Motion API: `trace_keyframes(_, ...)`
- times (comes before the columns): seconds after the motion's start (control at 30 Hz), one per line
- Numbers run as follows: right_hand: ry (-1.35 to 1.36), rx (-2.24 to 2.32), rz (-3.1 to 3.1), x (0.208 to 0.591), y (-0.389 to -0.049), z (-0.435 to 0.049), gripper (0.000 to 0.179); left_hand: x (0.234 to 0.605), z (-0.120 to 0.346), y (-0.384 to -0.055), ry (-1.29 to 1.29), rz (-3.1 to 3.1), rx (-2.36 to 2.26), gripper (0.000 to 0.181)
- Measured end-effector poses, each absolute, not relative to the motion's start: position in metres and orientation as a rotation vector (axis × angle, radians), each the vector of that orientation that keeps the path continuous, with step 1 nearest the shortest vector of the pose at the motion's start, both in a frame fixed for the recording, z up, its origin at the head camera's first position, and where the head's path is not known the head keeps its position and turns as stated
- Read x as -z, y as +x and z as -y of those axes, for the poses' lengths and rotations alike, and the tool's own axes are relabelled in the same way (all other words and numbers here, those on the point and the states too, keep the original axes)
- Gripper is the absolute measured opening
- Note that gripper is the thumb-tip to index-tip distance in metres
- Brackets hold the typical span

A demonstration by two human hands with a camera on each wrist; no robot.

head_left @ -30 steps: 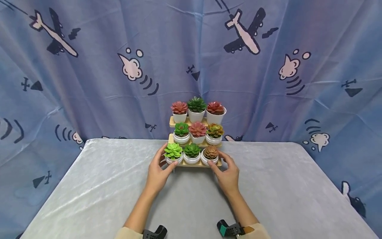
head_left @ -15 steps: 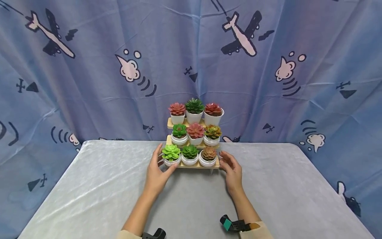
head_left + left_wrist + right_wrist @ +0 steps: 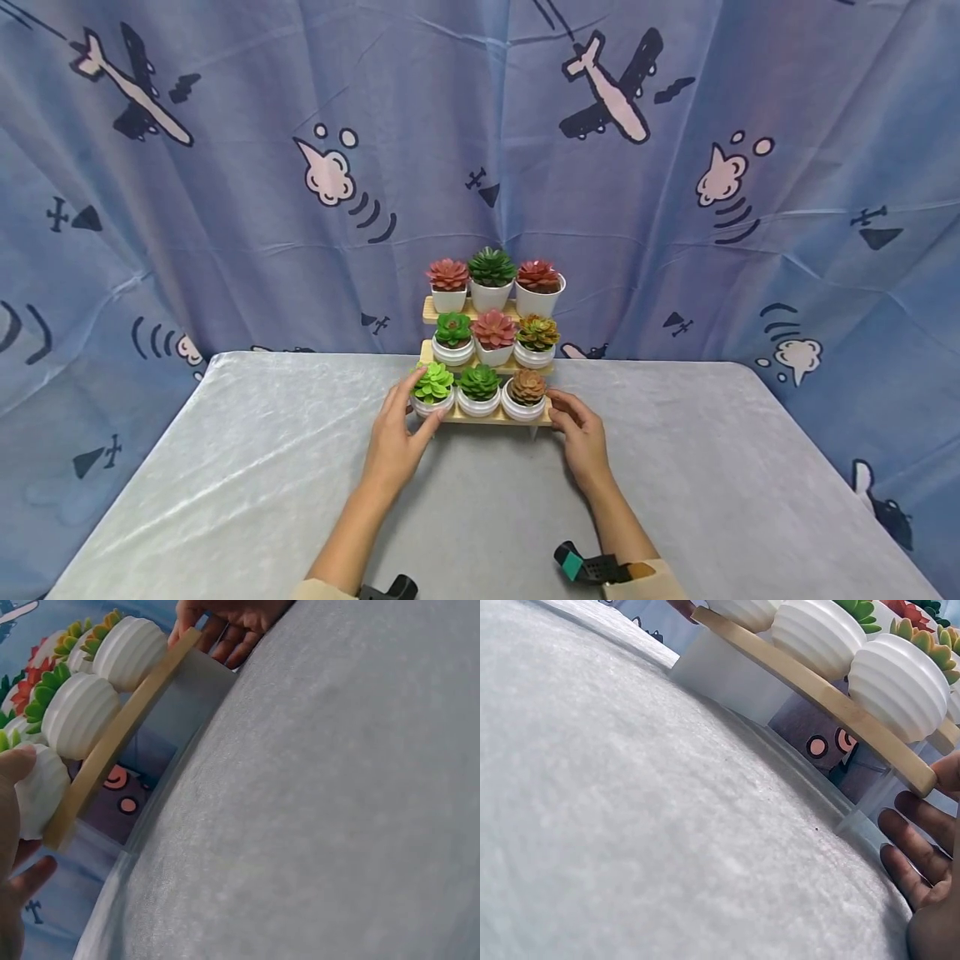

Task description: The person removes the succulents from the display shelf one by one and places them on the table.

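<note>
A three-tier plant stand [image 3: 491, 419] with pale wooden shelves and clear supports holds several potted succulents. My left hand [image 3: 395, 433] is at the stand's front left, thumb and index finger around the white pot of the light green succulent [image 3: 433, 385]. In the left wrist view its thumb [image 3: 16, 763] lies against that pot. My right hand [image 3: 585, 437] touches the right end of the bottom shelf beside the brown succulent [image 3: 527, 392]. Its fingers [image 3: 919, 844] are loosely bent past the shelf end in the right wrist view. A dark green succulent [image 3: 478, 387] stands between these two pots.
Pink, green and reddish succulents fill the upper tiers, including a dark green one [image 3: 491, 275] at top centre. A grey-white cloth covers the table [image 3: 255, 467]. Behind the stand hangs a blue curtain [image 3: 420, 150] printed with planes.
My right hand has left the brown succulent's pot and shifted right to the shelf end. The left index finger has moved up and in over the light green succulent's edge.
</note>
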State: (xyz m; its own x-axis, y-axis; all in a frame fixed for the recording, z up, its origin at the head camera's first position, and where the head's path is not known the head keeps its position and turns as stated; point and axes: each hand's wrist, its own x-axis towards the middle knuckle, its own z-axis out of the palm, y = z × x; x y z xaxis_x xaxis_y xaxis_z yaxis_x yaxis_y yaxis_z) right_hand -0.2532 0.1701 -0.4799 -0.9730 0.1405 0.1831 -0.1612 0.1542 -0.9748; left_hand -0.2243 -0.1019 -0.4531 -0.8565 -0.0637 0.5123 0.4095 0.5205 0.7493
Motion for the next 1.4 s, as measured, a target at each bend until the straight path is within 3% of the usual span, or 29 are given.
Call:
trace_keyframes(0.97, 0.014, -1.787, 2.284, 0.48, -0.253, -0.173, 0.032, 0.439, 0.113, -0.23, -0.226, 2.221, 1.418, 0.067)
trace_keyframes(1.4, 0.057, -1.761, 2.273, 0.482, -0.253, -0.169, 0.033, 0.412, 0.137, -0.261, -0.169, 2.264, 1.284, 0.069)
